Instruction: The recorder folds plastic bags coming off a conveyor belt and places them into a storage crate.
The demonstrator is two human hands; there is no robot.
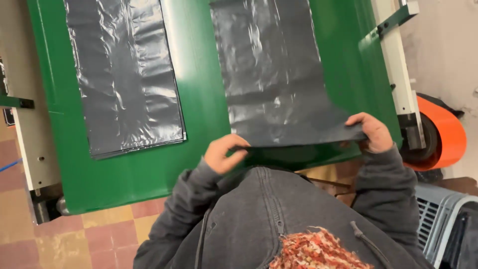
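Observation:
A stack of grey plastic bags (274,74) lies on the right half of a green conveyor belt (199,94). My left hand (225,152) pinches the stack's near left corner. My right hand (371,131) grips the near right corner, and the near edge is lifted a little off the belt. A second pile of grey plastic bags (124,74) lies flat on the left half of the belt, away from both hands. Both arms are in grey sleeves.
White machine frame rails run along the left (30,144) and right (401,74) sides of the belt. An orange roller (445,134) sits at the right. A grey plastic crate (443,214) stands at lower right. Checkered floor tiles (59,234) show at lower left.

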